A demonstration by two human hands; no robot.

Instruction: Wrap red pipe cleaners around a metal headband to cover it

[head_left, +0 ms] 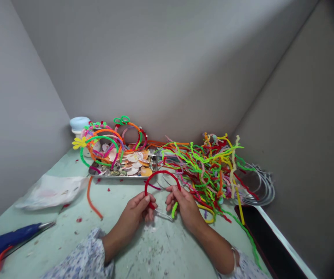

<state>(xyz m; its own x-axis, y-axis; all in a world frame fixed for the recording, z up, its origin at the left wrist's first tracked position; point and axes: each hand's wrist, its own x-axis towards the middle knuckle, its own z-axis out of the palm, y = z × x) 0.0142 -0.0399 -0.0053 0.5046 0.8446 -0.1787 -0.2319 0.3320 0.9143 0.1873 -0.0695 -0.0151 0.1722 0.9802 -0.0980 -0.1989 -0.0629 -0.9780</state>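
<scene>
Between my two hands stands a headband (163, 171) wound with red pipe cleaner, its arch pointing away from me. My left hand (140, 206) pinches its left leg between thumb and fingers. My right hand (184, 205) grips the other leg, where a short green pipe cleaner end (174, 209) sticks out below the fingers. A thin pale strip, perhaps the bare end of the band, runs near the table between the hands. Just beyond the right hand lies a tangled heap of colourful pipe cleaners (210, 170).
A metal tray (126, 177) of shells stands at the back, with several finished headbands (105, 137) on it. To the left lie a plastic bag (53, 190), an orange pipe cleaner (91, 199) and a blue glue gun (12, 237). Coiled grey bands (264, 186) and a black phone-like slab (268, 236) are right.
</scene>
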